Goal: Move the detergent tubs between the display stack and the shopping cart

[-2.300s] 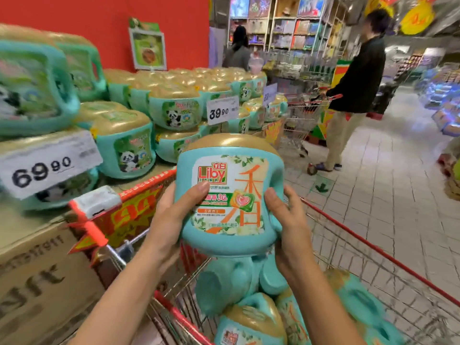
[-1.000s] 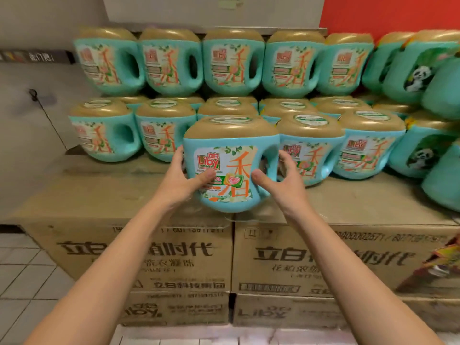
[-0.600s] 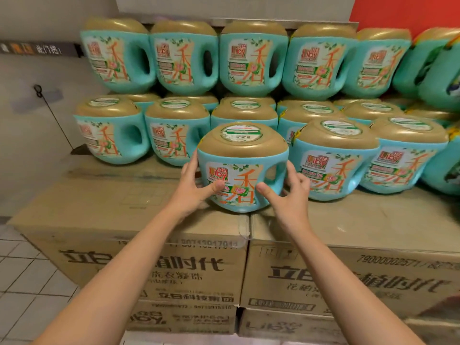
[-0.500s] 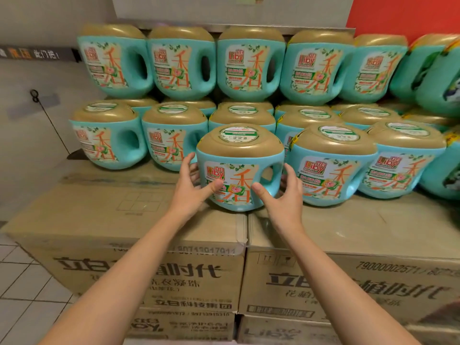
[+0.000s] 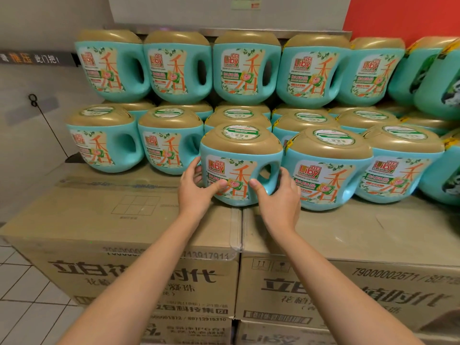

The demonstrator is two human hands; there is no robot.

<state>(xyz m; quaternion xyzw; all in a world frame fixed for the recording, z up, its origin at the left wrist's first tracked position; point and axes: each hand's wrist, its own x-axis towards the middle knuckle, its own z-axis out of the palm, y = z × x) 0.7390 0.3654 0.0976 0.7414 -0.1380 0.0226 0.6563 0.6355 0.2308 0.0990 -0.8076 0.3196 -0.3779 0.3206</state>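
Note:
A teal detergent tub [image 5: 239,155] with a gold lid and an orange-lettered Liby label stands upright on the cardboard cartons [image 5: 119,220], in the front row of the display stack [image 5: 244,70]. My left hand [image 5: 196,192] grips its left side, thumb across the label. My right hand [image 5: 278,197] grips the right side at the handle hole, thumb on the front. Matching tubs stand close on both sides and behind. No shopping cart is in view.
The stack has two tiers of tubs, the upper ones against a grey panel [image 5: 224,11]. Panda-label tubs [image 5: 445,90] fill the far right. Bare carton top lies to the left of my hands. White tiled floor [image 5: 22,290] shows at lower left.
I turned from the cart to the display with the tub in both hands. It came down onto the carton top and slid back into the front row; both hands stay on it.

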